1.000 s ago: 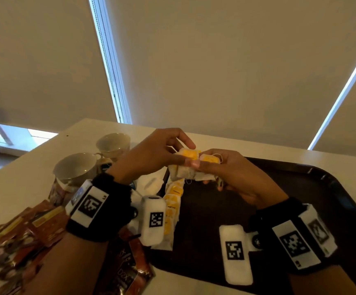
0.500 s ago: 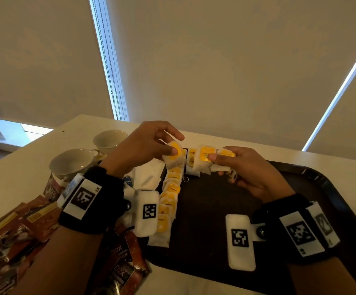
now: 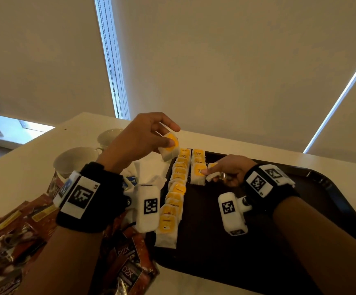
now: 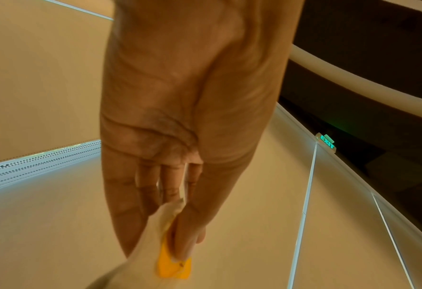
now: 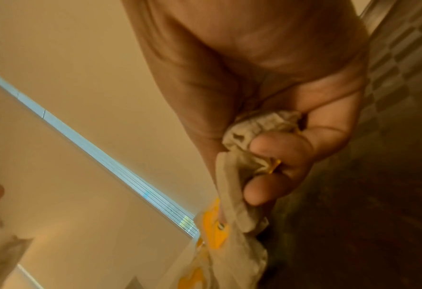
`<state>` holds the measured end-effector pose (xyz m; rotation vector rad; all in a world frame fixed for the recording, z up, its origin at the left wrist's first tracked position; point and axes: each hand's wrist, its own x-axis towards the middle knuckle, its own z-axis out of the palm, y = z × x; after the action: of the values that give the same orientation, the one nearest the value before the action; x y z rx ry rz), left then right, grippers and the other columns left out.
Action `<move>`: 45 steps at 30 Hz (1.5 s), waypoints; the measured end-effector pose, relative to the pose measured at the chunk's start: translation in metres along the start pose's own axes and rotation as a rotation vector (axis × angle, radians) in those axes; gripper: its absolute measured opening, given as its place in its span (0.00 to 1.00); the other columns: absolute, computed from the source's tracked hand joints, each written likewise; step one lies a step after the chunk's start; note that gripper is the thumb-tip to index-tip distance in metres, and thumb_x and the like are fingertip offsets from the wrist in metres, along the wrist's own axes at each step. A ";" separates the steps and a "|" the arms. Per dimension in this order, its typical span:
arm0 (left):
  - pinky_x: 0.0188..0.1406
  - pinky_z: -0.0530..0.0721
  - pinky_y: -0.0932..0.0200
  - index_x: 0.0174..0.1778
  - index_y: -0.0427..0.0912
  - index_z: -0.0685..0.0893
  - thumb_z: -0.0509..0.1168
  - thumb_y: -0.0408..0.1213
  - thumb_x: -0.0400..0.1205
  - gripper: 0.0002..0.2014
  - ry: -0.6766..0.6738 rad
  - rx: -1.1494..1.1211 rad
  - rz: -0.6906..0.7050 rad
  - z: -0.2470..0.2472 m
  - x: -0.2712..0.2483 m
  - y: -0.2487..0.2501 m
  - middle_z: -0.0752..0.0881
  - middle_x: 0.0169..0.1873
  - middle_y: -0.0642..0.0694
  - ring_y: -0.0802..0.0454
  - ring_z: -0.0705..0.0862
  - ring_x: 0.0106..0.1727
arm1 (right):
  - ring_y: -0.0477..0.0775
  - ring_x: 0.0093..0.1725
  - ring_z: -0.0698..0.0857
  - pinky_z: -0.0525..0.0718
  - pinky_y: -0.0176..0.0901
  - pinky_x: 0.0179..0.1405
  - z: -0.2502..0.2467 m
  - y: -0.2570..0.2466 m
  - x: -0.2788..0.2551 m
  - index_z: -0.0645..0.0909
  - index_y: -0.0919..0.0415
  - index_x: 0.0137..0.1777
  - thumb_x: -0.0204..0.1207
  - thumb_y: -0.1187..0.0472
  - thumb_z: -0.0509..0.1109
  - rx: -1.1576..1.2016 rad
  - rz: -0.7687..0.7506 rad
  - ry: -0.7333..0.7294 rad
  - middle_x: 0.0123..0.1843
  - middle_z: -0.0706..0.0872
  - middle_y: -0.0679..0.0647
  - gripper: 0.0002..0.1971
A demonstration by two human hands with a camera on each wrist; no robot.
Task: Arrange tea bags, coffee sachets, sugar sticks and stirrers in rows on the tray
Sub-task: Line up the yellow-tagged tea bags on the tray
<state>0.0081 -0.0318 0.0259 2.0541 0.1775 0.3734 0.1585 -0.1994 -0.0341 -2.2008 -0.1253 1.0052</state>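
A dark tray (image 3: 321, 188) lies on the table. Along its left edge runs a row of several white tea bags with yellow tags (image 3: 174, 201); a short second row (image 3: 198, 165) starts at the far end. My left hand (image 3: 151, 135) pinches one tea bag (image 3: 169, 146) (image 4: 170, 262) between thumb and fingers, held up above the tray's far left corner. My right hand (image 3: 226, 169) is low on the tray, fingers curled round a bunch of tea bags (image 5: 254, 136), its thumb on the nearest bag of the second row (image 3: 198, 173).
Two white cups (image 3: 75, 160) stand left of the tray beyond my left wrist. Brown coffee sachets (image 3: 13, 231) are heaped at the near left and under my left forearm. White packets (image 3: 149, 167) lie between cups and tray.
The hands, together on one clump of tea bags a second ago, have parted. The left hand went up and left with one bag; the right hand went down onto the tray.
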 end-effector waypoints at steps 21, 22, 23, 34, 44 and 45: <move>0.35 0.87 0.64 0.46 0.46 0.86 0.72 0.26 0.75 0.10 -0.102 0.017 -0.006 0.008 0.004 -0.006 0.89 0.37 0.41 0.55 0.89 0.36 | 0.42 0.23 0.78 0.72 0.30 0.16 0.008 0.001 -0.036 0.86 0.69 0.44 0.71 0.56 0.76 0.047 -0.749 0.366 0.37 0.87 0.61 0.14; 0.34 0.86 0.65 0.46 0.45 0.86 0.72 0.27 0.75 0.10 -0.114 0.018 -0.008 0.009 0.004 -0.006 0.89 0.36 0.42 0.55 0.88 0.35 | 0.40 0.22 0.78 0.72 0.30 0.17 0.011 0.001 -0.047 0.86 0.69 0.45 0.72 0.57 0.75 0.078 -0.782 0.289 0.36 0.87 0.60 0.13; 0.33 0.85 0.67 0.47 0.45 0.86 0.73 0.27 0.75 0.10 -0.123 0.020 -0.011 0.010 0.004 -0.005 0.90 0.34 0.44 0.56 0.88 0.34 | 0.38 0.22 0.78 0.73 0.29 0.18 0.015 0.000 -0.055 0.87 0.68 0.46 0.72 0.57 0.75 0.092 -0.799 0.220 0.36 0.87 0.58 0.12; 0.39 0.88 0.63 0.49 0.48 0.83 0.79 0.29 0.67 0.18 -0.196 0.049 0.031 0.027 0.003 0.002 0.90 0.37 0.43 0.57 0.89 0.35 | 0.36 0.24 0.80 0.73 0.27 0.19 0.021 0.007 -0.076 0.87 0.63 0.40 0.70 0.56 0.76 0.103 -0.710 0.062 0.30 0.87 0.49 0.09; 0.45 0.90 0.55 0.54 0.49 0.82 0.75 0.47 0.70 0.19 -0.100 0.066 0.087 0.027 0.004 0.001 0.88 0.49 0.50 0.54 0.88 0.48 | 0.42 0.22 0.77 0.70 0.29 0.15 0.004 0.020 -0.065 0.83 0.61 0.39 0.71 0.58 0.76 0.143 -0.423 0.173 0.26 0.85 0.50 0.07; 0.44 0.90 0.56 0.55 0.49 0.82 0.74 0.49 0.69 0.20 -0.081 0.071 0.089 0.025 0.004 0.001 0.88 0.48 0.51 0.54 0.89 0.47 | 0.43 0.23 0.77 0.70 0.29 0.16 0.003 0.021 -0.061 0.82 0.61 0.41 0.71 0.59 0.76 0.136 -0.361 0.184 0.27 0.85 0.51 0.07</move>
<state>0.0204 -0.0521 0.0166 2.1482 0.0509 0.3424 0.1100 -0.2355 -0.0105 -2.0385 -0.3458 0.5924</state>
